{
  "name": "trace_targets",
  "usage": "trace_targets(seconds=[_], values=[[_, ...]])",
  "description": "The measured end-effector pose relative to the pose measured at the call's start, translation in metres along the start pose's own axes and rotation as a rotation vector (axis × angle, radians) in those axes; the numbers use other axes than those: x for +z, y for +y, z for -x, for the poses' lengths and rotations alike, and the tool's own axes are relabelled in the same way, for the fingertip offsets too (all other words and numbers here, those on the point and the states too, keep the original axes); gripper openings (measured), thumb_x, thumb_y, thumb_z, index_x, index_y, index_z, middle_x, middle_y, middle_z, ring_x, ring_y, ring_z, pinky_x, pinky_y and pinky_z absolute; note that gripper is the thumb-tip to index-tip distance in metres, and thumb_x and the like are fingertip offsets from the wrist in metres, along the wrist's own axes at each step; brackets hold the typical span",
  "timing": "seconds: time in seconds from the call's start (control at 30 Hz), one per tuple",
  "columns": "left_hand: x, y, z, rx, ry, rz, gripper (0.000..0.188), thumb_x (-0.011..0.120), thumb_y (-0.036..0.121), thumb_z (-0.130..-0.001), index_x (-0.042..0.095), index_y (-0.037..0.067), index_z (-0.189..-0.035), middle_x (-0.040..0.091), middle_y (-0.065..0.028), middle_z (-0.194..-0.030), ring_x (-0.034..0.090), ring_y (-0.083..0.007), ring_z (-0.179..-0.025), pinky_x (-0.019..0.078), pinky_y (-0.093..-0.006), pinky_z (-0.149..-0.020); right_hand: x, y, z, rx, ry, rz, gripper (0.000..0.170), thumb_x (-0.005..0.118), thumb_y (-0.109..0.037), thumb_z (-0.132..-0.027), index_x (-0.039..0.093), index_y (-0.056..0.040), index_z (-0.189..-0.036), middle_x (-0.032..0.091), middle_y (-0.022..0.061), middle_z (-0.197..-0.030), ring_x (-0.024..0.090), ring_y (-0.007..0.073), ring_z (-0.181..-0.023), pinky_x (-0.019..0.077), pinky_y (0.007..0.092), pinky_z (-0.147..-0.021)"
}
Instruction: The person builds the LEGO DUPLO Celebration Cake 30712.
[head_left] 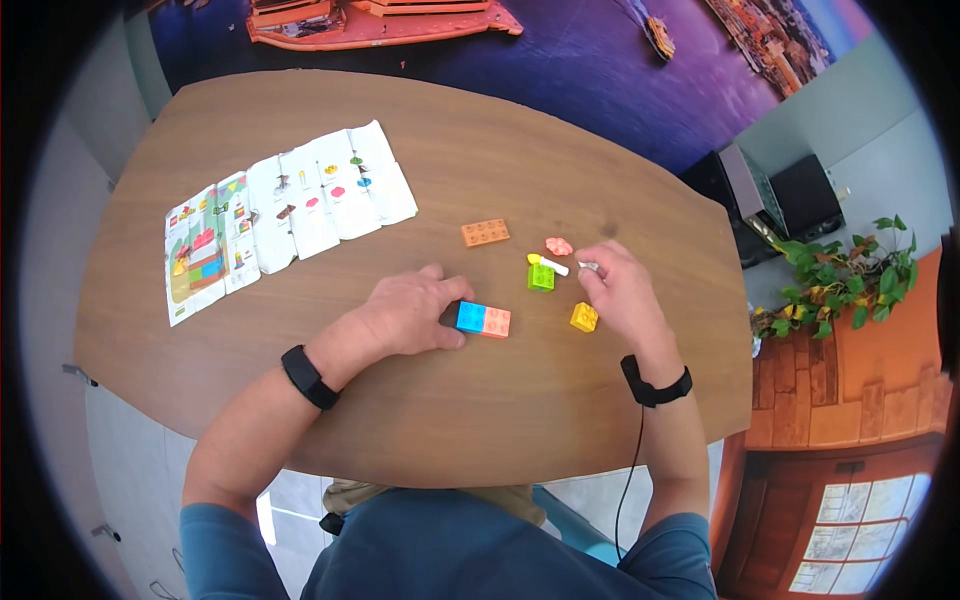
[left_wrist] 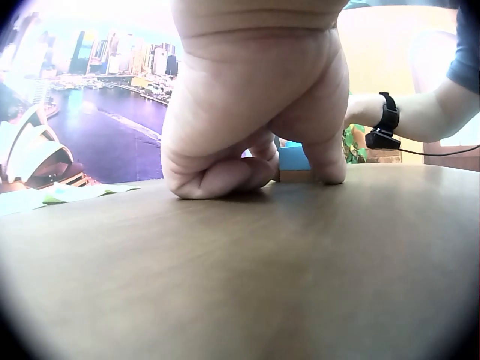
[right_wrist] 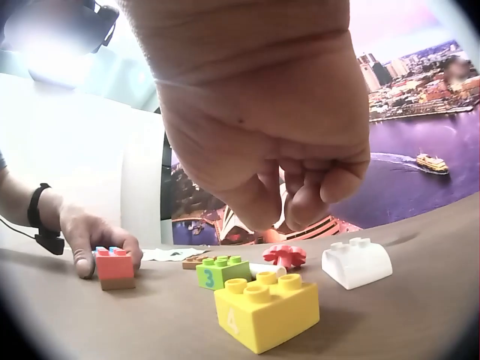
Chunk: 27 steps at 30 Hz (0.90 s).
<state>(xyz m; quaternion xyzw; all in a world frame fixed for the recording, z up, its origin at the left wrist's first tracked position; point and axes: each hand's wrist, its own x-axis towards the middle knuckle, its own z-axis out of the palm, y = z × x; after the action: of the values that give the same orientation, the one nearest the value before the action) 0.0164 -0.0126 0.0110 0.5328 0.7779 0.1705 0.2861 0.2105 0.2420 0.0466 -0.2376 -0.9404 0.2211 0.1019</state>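
Note:
My left hand [head_left: 408,310] rests on the table and holds the left end of a small stack of toy bricks between thumb and fingers. A blue brick [head_left: 471,317] and a coral brick [head_left: 497,322] sit side by side on a brown base, which shows in the right wrist view. My right hand [head_left: 622,290] hovers with bent fingers and nothing visible in its grasp. Below it stands a white rounded brick [right_wrist: 357,264], mostly hidden in the head view. Nearby are a yellow brick [head_left: 584,317], a green brick [head_left: 541,278] and a coral flower piece [head_left: 558,246].
A white candle piece with a yellow tip [head_left: 552,267] lies behind the green brick. Farther back is a brown eight-stud brick [head_left: 485,233]. A creased instruction sheet [head_left: 300,240] covers part of the table's left side. A cable [head_left: 632,480] hangs from the right wristband.

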Motion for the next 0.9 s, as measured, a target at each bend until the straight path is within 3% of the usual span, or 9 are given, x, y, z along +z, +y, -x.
trace_targets(seconds=[0.03,0.1,0.2,0.4,0.53,0.6,0.7,0.8,0.9], values=[[0.0,0.0,0.001,0.002,0.007,0.0,0.055,0.083,0.041,-0.087,0.067,0.022,-0.135,0.064,-0.0108,-0.123,0.067,-0.0314,-0.12,0.0541,-0.0456,-0.101,0.001,-0.004,-0.005,-0.005,-0.002,0.0,0.019,0.064,-0.008,-0.097,0.075,-0.0048,-0.113,0.072,0.0121,-0.11,0.068,0.0341,-0.11,0.0548,0.0462,-0.093],[0.003,-0.002,0.001,0.009,0.026,0.011,0.054,0.083,0.041,-0.086,0.067,0.021,-0.134,0.064,-0.0113,-0.122,0.067,-0.0322,-0.119,0.054,-0.0448,-0.099,0.009,-0.017,-0.019,-0.254,-0.034,0.081,0.022,0.067,-0.008,-0.095,0.074,-0.0044,-0.116,0.072,0.0125,-0.115,0.067,0.0339,-0.114,0.0545,0.0466,-0.096],[0.006,-0.006,0.002,0.02,0.052,0.031,0.054,0.083,0.041,-0.085,0.067,0.02,-0.132,0.064,-0.0115,-0.121,0.066,-0.0326,-0.117,0.0537,-0.044,-0.097,0.033,-0.045,-0.047,-0.455,-0.026,0.067,0.028,0.069,-0.008,-0.093,0.073,-0.004,-0.121,0.072,0.0129,-0.12,0.067,0.0351,-0.117,0.0545,0.0474,-0.098],[0.006,-0.007,0.002,0.017,0.074,0.049,0.053,0.083,0.041,-0.085,0.068,0.019,-0.13,0.064,-0.011,-0.12,0.066,-0.032,-0.116,0.0533,-0.0449,-0.096,0.074,-0.05,-0.09,-0.424,-0.173,0.231,0.033,0.07,-0.009,-0.093,0.072,-0.0034,-0.125,0.072,0.013,-0.123,0.067,0.0361,-0.118,0.0545,0.0491,-0.1],[0.005,-0.006,0.003,0.019,0.052,0.056,0.056,0.085,0.042,-0.085,0.067,0.018,-0.132,0.063,-0.0112,-0.12,0.066,-0.0327,-0.117,0.0534,-0.0455,-0.097,0.055,-0.065,-0.068,-0.331,-0.217,0.215,0.034,0.072,-0.011,-0.092,0.071,-0.0038,-0.125,0.073,0.0128,-0.12,0.068,0.0347,-0.114,0.0552,0.0478,-0.098],[0.005,-0.006,0.002,0.013,0.051,0.055,0.056,0.085,0.042,-0.084,0.067,0.019,-0.132,0.064,-0.0105,-0.121,0.066,-0.032,-0.119,0.0533,-0.0454,-0.099,0.041,-0.068,-0.045,-0.311,-0.159,-0.075,0.037,0.077,-0.009,-0.089,0.071,-0.0026,-0.124,0.07,0.0094,-0.105,0.068,0.023,-0.084,0.0547,0.0375,-0.076],[0.007,-0.007,0.003,0.005,0.05,0.05,0.057,0.086,0.042,-0.084,0.067,0.019,-0.134,0.064,-0.011,-0.122,0.066,-0.0327,-0.12,0.0535,-0.0462,-0.099,0.016,-0.084,-0.005,-0.137,-0.348,-0.209,0.034,0.076,-0.015,-0.092,0.071,-0.0049,-0.125,0.071,0.0114,-0.109,0.071,0.0306,-0.098,0.0562,0.043,-0.085],[0.007,-0.007,0.002,0.011,0.046,0.041,0.06,0.086,0.043,-0.085,0.066,0.018,-0.136,0.064,-0.0124,-0.123,0.065,-0.0341,-0.12,0.0538,-0.047,-0.099,0.014,-0.088,0.014,-0.237,-0.417,-0.077,0.034,0.077,-0.015,-0.093,0.071,-0.0052,-0.125,0.069,0.011,-0.108,0.071,0.0292,-0.092,0.0562,0.0419,-0.082],[0.006,-0.005,0.003,0.009,0.043,0.038,0.06,0.086,0.042,-0.085,0.066,0.018,-0.137,0.064,-0.0125,-0.124,0.065,-0.0339,-0.122,0.0538,-0.0467,-0.099,0.027,-0.083,0.02,-0.35,-0.351,-0.04,0.034,0.077,-0.014,-0.094,0.071,-0.0056,-0.127,0.068,0.0105,-0.109,0.07,0.0283,-0.092,0.056,0.0415,-0.081]])
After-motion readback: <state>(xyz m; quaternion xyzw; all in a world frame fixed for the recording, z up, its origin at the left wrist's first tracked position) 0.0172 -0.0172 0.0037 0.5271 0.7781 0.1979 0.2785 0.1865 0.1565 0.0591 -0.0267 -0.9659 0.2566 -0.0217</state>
